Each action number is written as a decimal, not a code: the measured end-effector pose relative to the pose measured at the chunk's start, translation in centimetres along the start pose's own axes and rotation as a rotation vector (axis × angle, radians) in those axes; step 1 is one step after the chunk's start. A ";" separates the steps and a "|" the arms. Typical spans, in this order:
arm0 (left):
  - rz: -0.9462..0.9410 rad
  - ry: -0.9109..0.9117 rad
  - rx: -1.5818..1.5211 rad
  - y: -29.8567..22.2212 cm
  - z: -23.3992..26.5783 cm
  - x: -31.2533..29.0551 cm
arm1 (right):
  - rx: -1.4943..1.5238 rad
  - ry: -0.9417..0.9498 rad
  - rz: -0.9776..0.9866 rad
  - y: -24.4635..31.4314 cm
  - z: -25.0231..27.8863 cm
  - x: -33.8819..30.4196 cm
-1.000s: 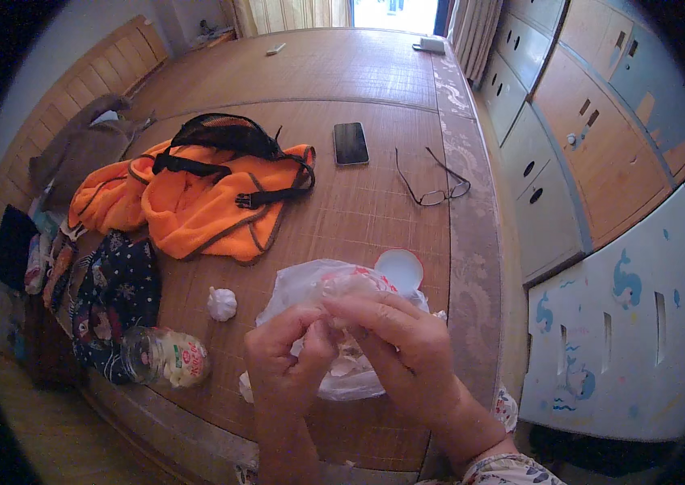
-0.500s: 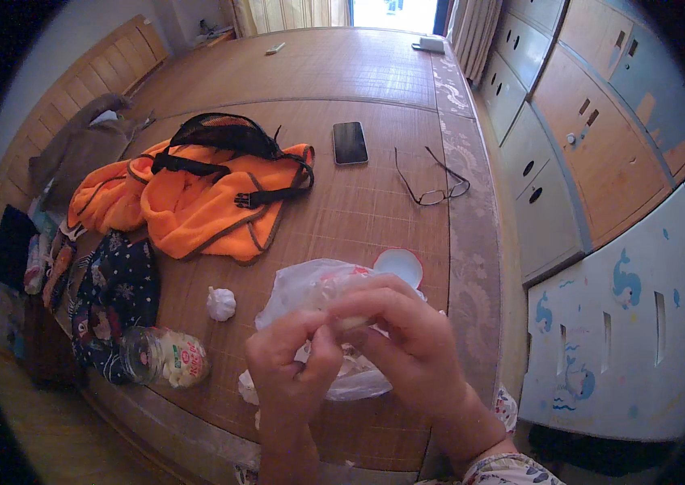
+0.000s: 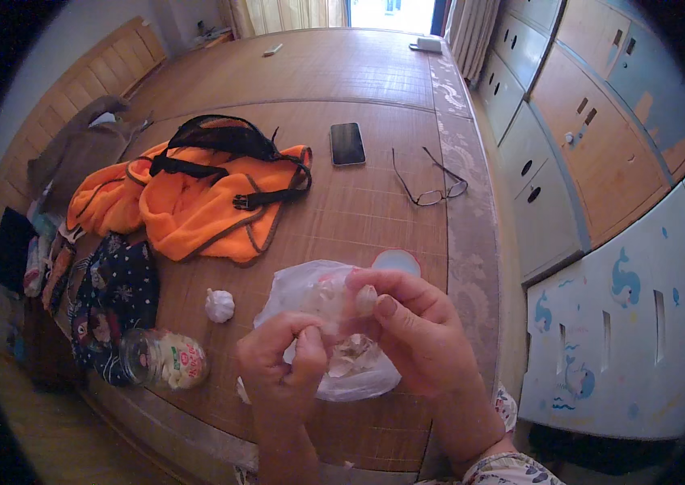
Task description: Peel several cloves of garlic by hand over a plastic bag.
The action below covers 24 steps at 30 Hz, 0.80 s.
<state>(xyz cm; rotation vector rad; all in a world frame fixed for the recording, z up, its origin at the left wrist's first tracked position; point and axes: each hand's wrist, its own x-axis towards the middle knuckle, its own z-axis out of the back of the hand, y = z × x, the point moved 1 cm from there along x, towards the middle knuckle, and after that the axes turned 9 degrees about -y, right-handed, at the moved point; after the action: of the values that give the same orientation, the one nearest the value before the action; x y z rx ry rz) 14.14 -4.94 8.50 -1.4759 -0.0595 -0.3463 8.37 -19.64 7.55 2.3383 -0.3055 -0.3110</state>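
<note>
Between the thumb and index finger of my right hand (image 3: pixel 419 335) is a pale garlic clove (image 3: pixel 367 301). My left hand (image 3: pixel 284 360) is just to the left, its fingers curled and pinched; whatever it grips is too small to make out. Both hands are over a white plastic bag (image 3: pixel 375 386) that lies spread out. Papery garlic skins (image 3: pixel 350 356) are heaped on it. A whole garlic bulb (image 3: pixel 219 305) sits left of the bag. Nearer to me on that side, a clear jar (image 3: pixel 166 358) with pale cloves inside lies tipped over.
A round lid (image 3: pixel 397 261) rests behind the bag. Farther off on the woven mat (image 3: pixel 294 73) are a phone (image 3: pixel 348 144) and eyeglasses (image 3: pixel 430 196). Orange cloth with black straps (image 3: pixel 205 202) and a dark patterned cloth (image 3: pixel 116 283) lie leftward. Cabinets (image 3: pixel 601 145) stand along the right.
My hands have drawn apart; the right one has turned and moved right, bringing the garlic clove into view. More of the skins on the bag show between them.
</note>
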 end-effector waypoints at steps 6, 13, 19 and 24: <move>-0.025 -0.032 0.082 0.5 0.8 0.6 | 0.024 0.034 -0.019 -0.2 -0.1 0.1; -0.102 0.182 0.481 1.1 1.0 1.3 | -0.033 0.057 0.005 -0.3 0.0 0.2; -0.057 0.242 0.398 0.6 0.6 1.3 | -0.066 0.035 0.027 -0.3 -0.2 0.2; -0.050 0.145 0.134 0.9 0.8 0.9 | -0.097 0.089 0.079 -0.4 -0.1 0.1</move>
<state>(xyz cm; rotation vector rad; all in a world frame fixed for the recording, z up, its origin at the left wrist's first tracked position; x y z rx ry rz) 15.40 -4.28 7.96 -1.3149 -0.0034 -0.4804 8.59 -19.35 7.34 2.2310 -0.3315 -0.1791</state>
